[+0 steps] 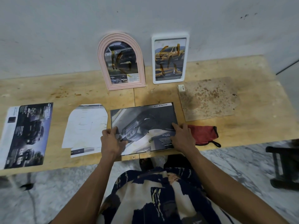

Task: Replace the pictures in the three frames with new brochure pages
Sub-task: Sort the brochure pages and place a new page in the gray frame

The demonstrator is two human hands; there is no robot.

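On the table [210,131], the arched frame [121,62] and the rectangular frame [170,60] stand side by side at the back, leaning against the wall [145,16] — the arched one on the left. The brochure [142,126] lies at the front edge, before the two frames. The left hand [111,139] is at its left edge, the right hand [183,136] on its right part. Left of the brochure lies an arch-cut page [85,125] over another sheet; farther left, a printed page [27,135]. Just right of the right hand lies a cloth [204,135], and behind the cloth — right of the frames — a flat board [208,99].
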